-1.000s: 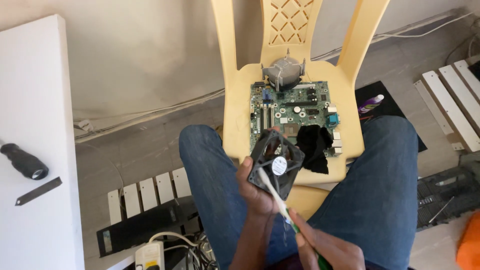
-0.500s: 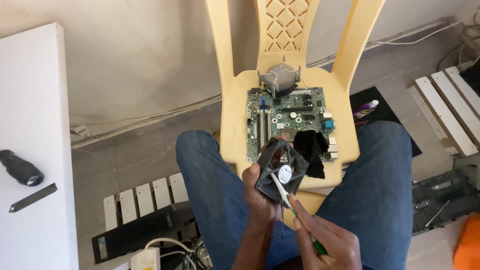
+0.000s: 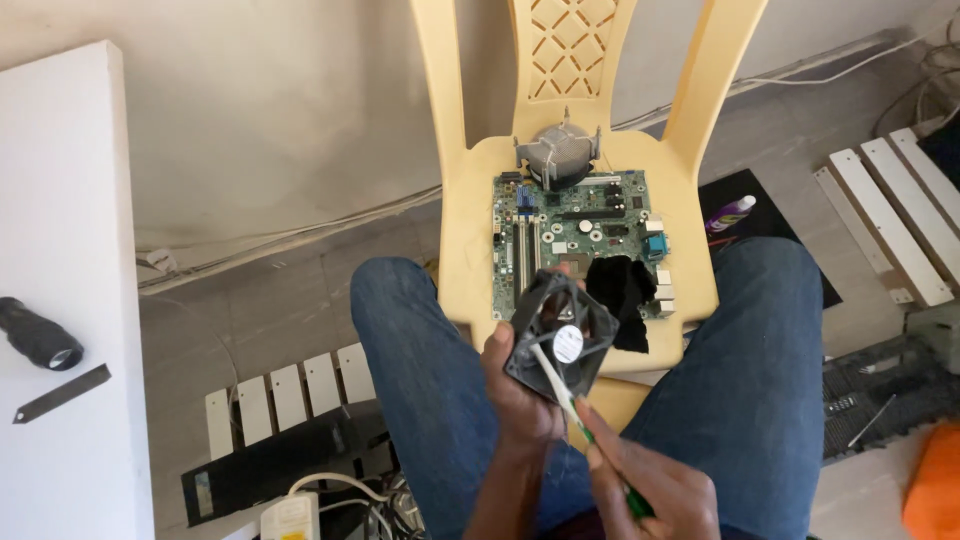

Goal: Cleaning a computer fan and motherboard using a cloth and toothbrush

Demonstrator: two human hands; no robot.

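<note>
My left hand (image 3: 520, 400) grips a black square computer fan (image 3: 562, 335) by its lower left edge, tilted up in front of my knees. My right hand (image 3: 650, 485) holds a white and green toothbrush (image 3: 570, 400) whose head rests on the fan near its round white hub sticker. Beyond the fan, a green motherboard (image 3: 570, 235) lies on the seat of a yellow plastic chair (image 3: 470, 230). A grey finned heatsink (image 3: 558, 152) sits at the board's far edge, and a black cloth (image 3: 622, 290) lies on its near right corner.
My blue-jeaned legs (image 3: 410, 380) flank the chair. A white table (image 3: 60, 300) on the left carries a black cylindrical tool (image 3: 38, 338) and a dark metal strip (image 3: 60, 394). White slatted panels (image 3: 890, 220), a purple-capped bottle (image 3: 730, 213), cables and a power strip (image 3: 290, 515) lie on the floor.
The view has shifted slightly and the fan with both hands has risen a little toward the motherboard. The toothbrush stays on the fan with a small change of angle.
</note>
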